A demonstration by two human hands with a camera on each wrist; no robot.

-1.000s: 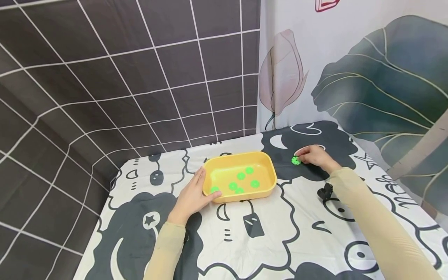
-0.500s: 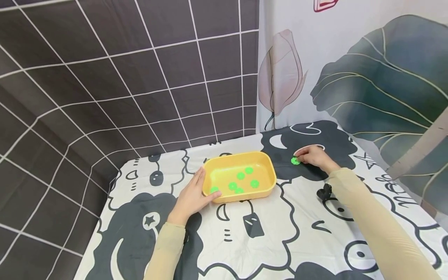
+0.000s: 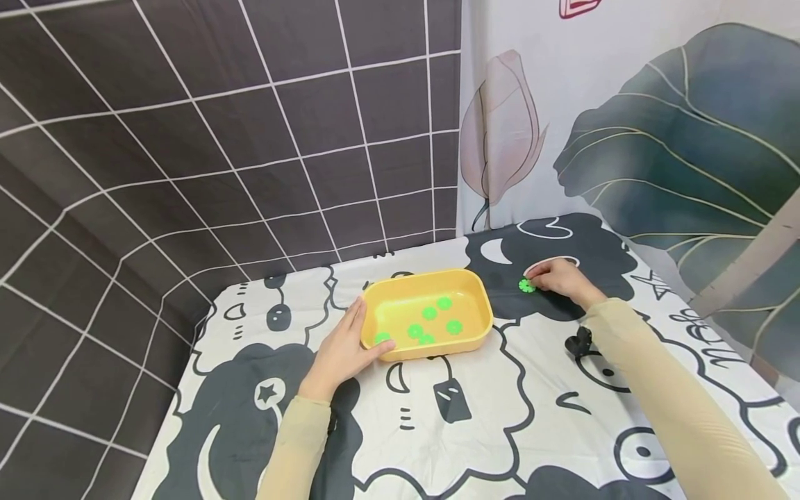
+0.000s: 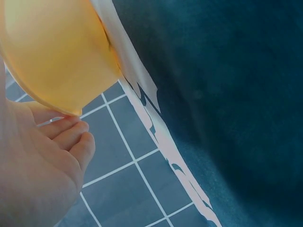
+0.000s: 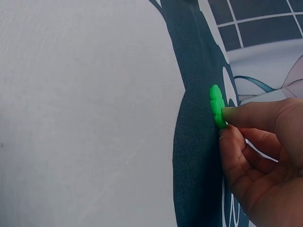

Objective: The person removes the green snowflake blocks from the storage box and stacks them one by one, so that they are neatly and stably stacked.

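Observation:
A yellow rectangular tub (image 3: 470,344) sits on the patterned cloth, with several green scalloped discs (image 3: 429,313) lying inside it. My left hand (image 3: 337,354) holds the tub at its left end, the thumb over the front rim and the fingers along the side. In the left wrist view, the fingertips of that hand (image 4: 42,161) touch the tub's edge (image 4: 57,52). To the right of the tub, my right hand (image 3: 561,279) pinches another green scalloped disc (image 3: 526,285) between thumb and fingers. The right wrist view shows this disc (image 5: 216,105) edge-on, just above the dark cloth.
The black-and-white cartoon cloth (image 3: 450,444) covers the table. A dark tiled-pattern curtain (image 3: 250,153) rises behind and to the left. A pale curtain with a flower and leaf print (image 3: 681,153) hangs at the back right.
Both hands and the tub stay almost in place. The green disc in my right hand tilts slightly between the fingers.

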